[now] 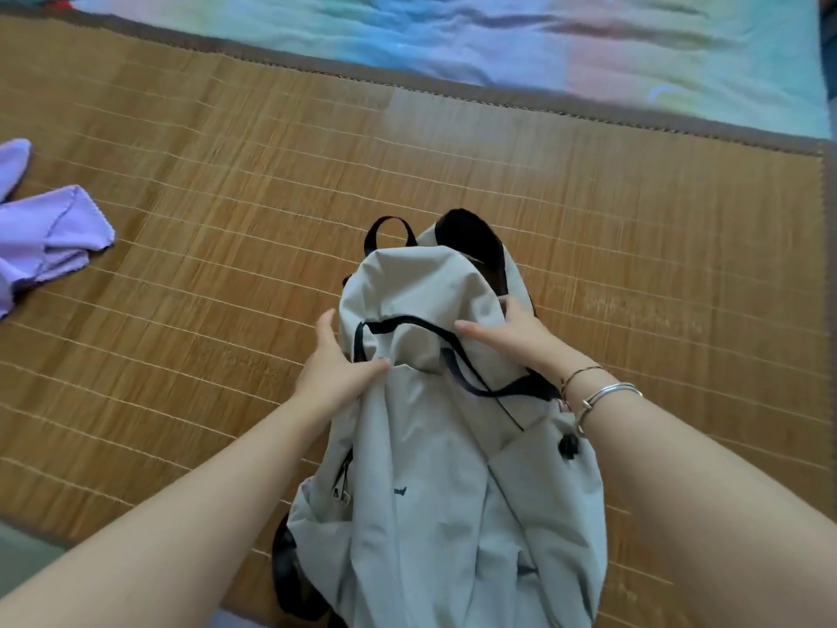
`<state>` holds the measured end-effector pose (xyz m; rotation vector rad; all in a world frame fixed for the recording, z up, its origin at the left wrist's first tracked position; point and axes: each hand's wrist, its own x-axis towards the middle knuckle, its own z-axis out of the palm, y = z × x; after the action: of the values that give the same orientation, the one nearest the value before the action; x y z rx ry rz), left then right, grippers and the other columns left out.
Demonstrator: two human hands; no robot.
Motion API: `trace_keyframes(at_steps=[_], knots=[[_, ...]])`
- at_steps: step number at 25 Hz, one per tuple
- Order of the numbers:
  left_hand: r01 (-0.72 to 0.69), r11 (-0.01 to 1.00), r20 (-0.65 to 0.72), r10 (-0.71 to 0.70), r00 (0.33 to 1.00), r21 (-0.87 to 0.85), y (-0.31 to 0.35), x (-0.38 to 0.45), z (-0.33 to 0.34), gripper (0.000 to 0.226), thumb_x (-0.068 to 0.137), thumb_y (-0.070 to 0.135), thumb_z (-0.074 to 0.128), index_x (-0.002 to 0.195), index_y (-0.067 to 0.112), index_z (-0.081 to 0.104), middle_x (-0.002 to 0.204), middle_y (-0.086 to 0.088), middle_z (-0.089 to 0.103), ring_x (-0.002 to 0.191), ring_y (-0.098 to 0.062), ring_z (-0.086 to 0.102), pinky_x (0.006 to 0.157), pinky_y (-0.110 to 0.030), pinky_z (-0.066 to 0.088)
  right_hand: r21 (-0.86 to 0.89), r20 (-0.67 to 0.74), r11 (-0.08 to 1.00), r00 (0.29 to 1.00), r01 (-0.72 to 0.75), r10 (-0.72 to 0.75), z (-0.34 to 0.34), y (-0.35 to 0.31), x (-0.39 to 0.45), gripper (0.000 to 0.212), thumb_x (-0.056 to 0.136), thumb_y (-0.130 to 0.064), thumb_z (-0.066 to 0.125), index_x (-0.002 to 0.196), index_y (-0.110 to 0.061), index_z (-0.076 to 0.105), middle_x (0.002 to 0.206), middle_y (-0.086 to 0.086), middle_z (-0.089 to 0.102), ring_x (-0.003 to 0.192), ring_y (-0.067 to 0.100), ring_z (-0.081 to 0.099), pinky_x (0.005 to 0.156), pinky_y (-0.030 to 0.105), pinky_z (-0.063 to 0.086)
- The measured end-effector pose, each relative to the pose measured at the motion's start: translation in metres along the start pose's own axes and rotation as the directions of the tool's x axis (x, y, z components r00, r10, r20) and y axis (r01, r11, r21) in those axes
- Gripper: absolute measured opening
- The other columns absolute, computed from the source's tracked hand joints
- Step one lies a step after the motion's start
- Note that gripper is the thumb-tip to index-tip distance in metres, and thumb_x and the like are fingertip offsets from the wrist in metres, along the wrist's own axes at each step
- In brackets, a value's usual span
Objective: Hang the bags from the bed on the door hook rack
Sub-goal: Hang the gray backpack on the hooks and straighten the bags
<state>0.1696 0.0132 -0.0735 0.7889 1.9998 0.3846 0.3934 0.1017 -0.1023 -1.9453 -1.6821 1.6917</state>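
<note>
A light grey backpack (435, 469) with black straps and a black top loop (389, 228) lies on the bamboo mat of the bed (226, 219), its top pointing away from me. My left hand (333, 369) pinches the grey fabric on the bag's left side, thumb on top. My right hand (512, 333), with bracelets on the wrist, grips the upper right of the bag near the black padded back panel (475, 247). A thin black strap (453, 351) runs across the bag between my hands. The door hook rack is out of view.
A lilac fabric item (45, 237) lies on the mat at the far left. A pastel multicoloured sheet (498, 38) covers the bed beyond the mat's brown border. The mat's near edge runs along the bottom left.
</note>
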Motion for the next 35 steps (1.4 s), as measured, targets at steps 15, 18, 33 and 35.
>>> trace_keyframes(at_steps=[15,18,33,35], knots=[[-0.516,0.846,0.394,0.524,0.755,-0.136,0.104,-0.172,-0.091,0.015,0.073,0.016,0.060,0.078,0.006,0.049,0.131,-0.005,0.049,0.113,-0.026,0.050,0.092,-0.040,0.042,0.329,-0.274,0.912,0.949,0.247,-0.159,-0.060,-0.100,-0.290,0.048,0.060,-0.008,0.056,0.103,-0.027,0.064,0.093,0.005,0.070,0.087,0.021,0.065,0.072,0.032,0.054],[-0.697,0.698,0.219,0.715,0.664,-0.167,0.145,-0.241,-0.110,0.035,0.078,0.038,0.054,0.104,0.014,0.050,0.114,-0.010,0.055,0.095,-0.021,0.054,0.071,-0.032,0.043,0.246,-0.430,0.921,0.886,0.302,-0.176,-0.058,-0.102,-0.389,0.070,0.054,-0.004,0.056,0.118,-0.033,0.058,0.108,0.004,0.067,0.100,0.023,0.060,0.084,0.037,0.054],[-0.947,0.178,0.840,0.525,-0.137,-0.266,0.209,-0.718,0.119,0.049,0.056,0.068,0.072,0.085,0.029,0.071,0.081,0.012,0.073,0.073,-0.005,0.070,0.064,-0.019,0.053,0.162,-0.833,0.964,0.553,0.210,0.020,-0.093,0.099,-0.857,0.094,0.054,0.000,0.068,0.120,-0.060,0.038,0.115,-0.012,0.063,0.102,0.002,0.063,0.078,0.031,0.059],[-0.900,0.206,0.834,0.496,-0.242,-0.384,0.190,-0.801,0.173,0.044,0.061,0.052,0.079,0.092,0.022,0.072,0.090,0.002,0.074,0.080,-0.015,0.070,0.077,-0.027,0.054,0.229,-0.875,0.952,0.470,0.202,0.111,-0.083,0.150,-0.929,0.092,0.058,0.003,0.069,0.124,-0.054,0.040,0.118,-0.005,0.064,0.106,0.014,0.064,0.084,0.047,0.057]])
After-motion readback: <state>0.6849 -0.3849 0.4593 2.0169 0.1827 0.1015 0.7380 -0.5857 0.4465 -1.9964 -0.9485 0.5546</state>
